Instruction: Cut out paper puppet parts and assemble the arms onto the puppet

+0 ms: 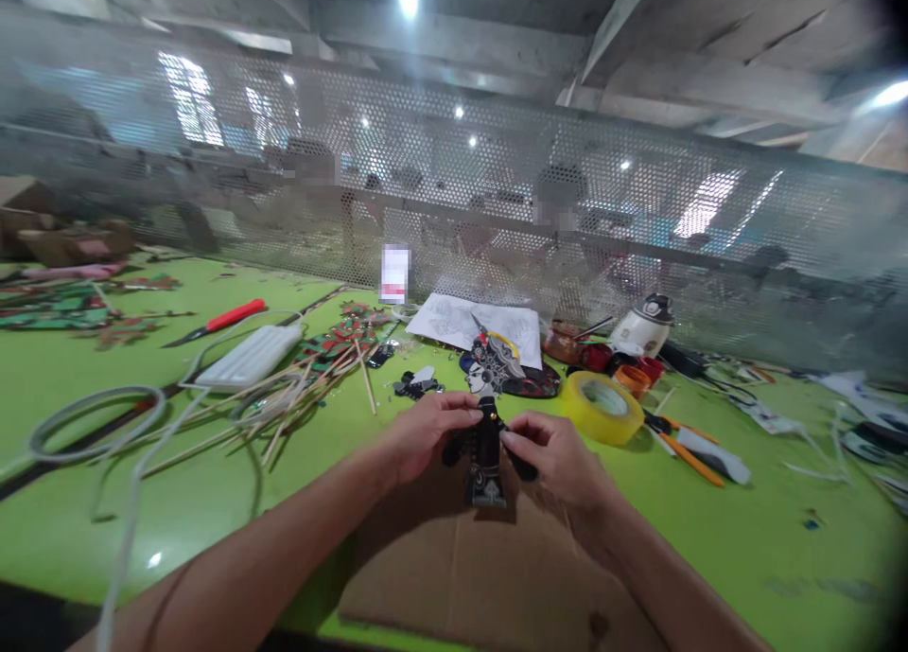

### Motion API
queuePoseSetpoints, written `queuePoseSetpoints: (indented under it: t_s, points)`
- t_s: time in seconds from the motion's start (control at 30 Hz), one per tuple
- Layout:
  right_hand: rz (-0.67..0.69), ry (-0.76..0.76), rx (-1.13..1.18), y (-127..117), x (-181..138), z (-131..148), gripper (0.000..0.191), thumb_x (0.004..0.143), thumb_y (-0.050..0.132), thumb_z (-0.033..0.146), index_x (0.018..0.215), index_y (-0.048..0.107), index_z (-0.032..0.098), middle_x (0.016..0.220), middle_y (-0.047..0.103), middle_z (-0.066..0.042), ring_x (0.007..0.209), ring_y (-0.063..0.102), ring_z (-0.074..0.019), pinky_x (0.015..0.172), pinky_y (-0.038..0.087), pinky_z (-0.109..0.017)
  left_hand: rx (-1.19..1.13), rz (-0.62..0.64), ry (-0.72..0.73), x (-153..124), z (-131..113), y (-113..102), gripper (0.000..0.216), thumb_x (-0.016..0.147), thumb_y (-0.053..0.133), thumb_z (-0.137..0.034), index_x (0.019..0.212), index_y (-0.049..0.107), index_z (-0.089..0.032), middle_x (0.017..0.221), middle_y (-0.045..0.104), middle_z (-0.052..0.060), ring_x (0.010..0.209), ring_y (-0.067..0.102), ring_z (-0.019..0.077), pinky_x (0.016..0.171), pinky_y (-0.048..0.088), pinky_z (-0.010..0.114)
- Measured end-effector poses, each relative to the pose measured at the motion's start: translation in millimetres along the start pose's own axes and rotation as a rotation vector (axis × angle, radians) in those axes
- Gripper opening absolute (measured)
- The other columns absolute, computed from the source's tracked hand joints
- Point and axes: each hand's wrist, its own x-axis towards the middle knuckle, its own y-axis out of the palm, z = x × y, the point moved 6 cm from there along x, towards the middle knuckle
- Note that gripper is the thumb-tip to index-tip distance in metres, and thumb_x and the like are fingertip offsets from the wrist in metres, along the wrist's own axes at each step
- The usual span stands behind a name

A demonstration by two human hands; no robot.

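Note:
Between my two hands is a flat black cut-out figure piece [488, 458] with pale patterns on its lower end and a small brass-coloured dot near its top. My left hand [436, 434] pinches its upper left side. On the other side, the fingers of my right hand [550, 449] are closed on a dark limb-like part [521, 465] of the same figure. Beneath them lies a sheet of brown cardboard [454, 576]. Just beyond my hands is a black-and-white cut-out head [482, 376] with an ornate headdress.
Right of my hands are a yellow tape roll [602, 408], orange-handled pliers [691, 453] and paint jars [631, 379]. Thin sticks [284, 396], a white power strip [248, 357] and a red-handled knife [227, 319] lie left. Drawn paper [454, 316] lies before a perforated screen [440, 188].

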Motion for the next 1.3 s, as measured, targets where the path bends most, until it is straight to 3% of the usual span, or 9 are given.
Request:
queuePoseSetpoints:
  t_s: [0.27, 0.4, 0.5, 0.6, 0.9, 1.07, 1.3]
  points:
    - [-0.010, 0.002, -0.041, -1, -3, 2, 0.029, 0.073, 0.067, 0.040, 0.072, 0.066, 0.012, 0.063, 0.058, -0.002, 0.057, 0.046, -0.0125, 0.054, 0.034, -0.026, -0.140, -0.006, -0.035, 5, 7, -2, 0.036, 0.080, 0.065, -0.050, 0.082, 0.071, -0.014, 0.083, 0.071, 0.008, 0.074, 0.063, 0.0172, 0.064, 0.046, 0.026]
    - [-0.018, -0.002, -0.037, -2, -4, 2, 0.029, 0.074, 0.067, 0.041, 0.073, 0.067, 0.012, 0.063, 0.058, -0.001, 0.057, 0.046, -0.0121, 0.053, 0.034, -0.025, -0.130, -0.037, -0.018, 5, 7, -4, 0.026, 0.080, 0.066, -0.041, 0.081, 0.070, -0.015, 0.080, 0.069, 0.006, 0.069, 0.061, 0.0155, 0.060, 0.045, 0.024]
    - [-0.019, -0.002, -0.026, -4, -3, 2, 0.030, 0.076, 0.067, 0.043, 0.074, 0.066, 0.012, 0.064, 0.059, -0.002, 0.058, 0.048, -0.0124, 0.055, 0.036, -0.025, -0.068, 0.012, 0.002, 3, 3, 1, 0.017, 0.075, 0.072, -0.032, 0.079, 0.069, -0.015, 0.074, 0.066, 0.003, 0.060, 0.057, 0.0122, 0.056, 0.045, 0.022]
    - [-0.010, 0.015, -0.005, -4, -3, 3, 0.032, 0.077, 0.067, 0.045, 0.074, 0.066, 0.013, 0.060, 0.059, 0.000, 0.054, 0.048, -0.0116, 0.053, 0.036, -0.025, -0.025, 0.034, -0.021, 1, 2, 4, 0.020, 0.067, 0.077, -0.026, 0.081, 0.069, -0.014, 0.072, 0.065, 0.003, 0.059, 0.057, 0.0118, 0.057, 0.046, 0.023]
    - [0.000, 0.121, 0.164, 0, -5, 0, 0.036, 0.072, 0.073, 0.048, 0.079, 0.065, 0.014, 0.052, 0.056, 0.003, 0.048, 0.044, -0.0088, 0.048, 0.033, -0.022, 0.032, 0.050, -0.017, -2, 1, 5, 0.028, 0.061, 0.080, -0.025, 0.083, 0.069, -0.013, 0.077, 0.068, 0.004, 0.063, 0.061, 0.0115, 0.058, 0.044, 0.021]
    - [0.046, 0.124, 0.160, 1, -6, 0, 0.040, 0.072, 0.074, 0.051, 0.084, 0.066, 0.013, 0.064, 0.063, -0.001, 0.056, 0.052, -0.0113, 0.055, 0.040, -0.024, 0.030, 0.051, -0.019, -1, 2, 5, 0.028, 0.061, 0.081, -0.025, 0.083, 0.069, -0.012, 0.077, 0.069, 0.005, 0.066, 0.062, 0.0128, 0.061, 0.046, 0.022]
    - [0.068, 0.096, 0.071, -3, 0, -8, 0.042, 0.080, 0.065, 0.056, 0.078, 0.068, 0.014, 0.066, 0.060, 0.000, 0.059, 0.050, -0.0125, 0.055, 0.037, -0.025, 0.040, 0.081, -0.028, 2, 11, 8, 0.035, 0.057, 0.083, -0.029, 0.082, 0.065, -0.013, 0.067, 0.065, 0.001, 0.054, 0.057, 0.0112, 0.056, 0.048, 0.026]
